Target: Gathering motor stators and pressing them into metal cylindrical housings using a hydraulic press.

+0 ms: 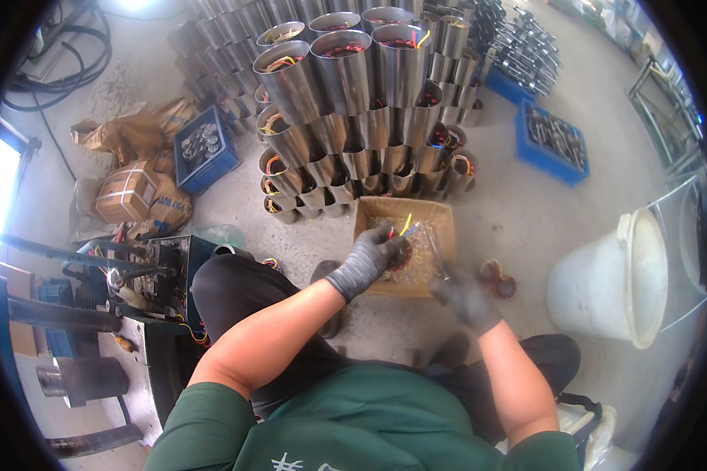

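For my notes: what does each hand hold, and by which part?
Left hand: wire-wound part, near its coloured wires. Right hand: too blurred to tell.

Floor (487, 212): grey, smooth, extending beyond and to both sides of the left hand (373, 255); dark staining is visible far ahead and to its left. Wall (35, 129): pale, well to the left of that hand. Window (1, 177): far left of the same hand, glaring white. Light (137, 3): a bright spot far ahead and left, source cut off by the view's edge. Metal rack (658, 110): standing well beyond and right of the right hand (470, 298).
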Demonstrator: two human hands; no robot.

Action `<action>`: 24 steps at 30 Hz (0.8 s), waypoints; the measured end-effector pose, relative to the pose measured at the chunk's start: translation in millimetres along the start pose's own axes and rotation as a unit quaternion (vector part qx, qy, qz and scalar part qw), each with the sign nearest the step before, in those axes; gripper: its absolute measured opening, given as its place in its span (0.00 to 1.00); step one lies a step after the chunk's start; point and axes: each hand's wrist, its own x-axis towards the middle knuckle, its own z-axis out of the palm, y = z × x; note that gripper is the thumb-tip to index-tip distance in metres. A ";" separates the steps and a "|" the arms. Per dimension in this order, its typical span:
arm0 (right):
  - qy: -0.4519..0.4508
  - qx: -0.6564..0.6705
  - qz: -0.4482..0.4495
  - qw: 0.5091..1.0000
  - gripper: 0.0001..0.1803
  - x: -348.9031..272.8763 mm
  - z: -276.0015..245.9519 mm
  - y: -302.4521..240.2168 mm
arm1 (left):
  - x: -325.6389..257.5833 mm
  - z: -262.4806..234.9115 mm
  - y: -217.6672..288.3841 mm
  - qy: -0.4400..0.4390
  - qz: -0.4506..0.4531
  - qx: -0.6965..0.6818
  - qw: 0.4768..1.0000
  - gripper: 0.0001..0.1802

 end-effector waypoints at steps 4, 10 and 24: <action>0.048 0.037 -0.043 0.997 0.18 -3.3 17.2 0.0 | 1.6 7.4 -3.6 -0.001 -0.038 0.005 0.999 0.12; 0.008 -0.134 -0.131 0.982 0.18 -8.2 16.3 -12.7 | 9.1 -0.6 -23.0 -0.049 -0.086 0.081 0.992 0.13; 0.023 0.359 0.063 0.931 0.09 2.1 -15.0 16.4 | 8.5 -0.2 -20.8 0.028 -0.084 0.074 0.993 0.12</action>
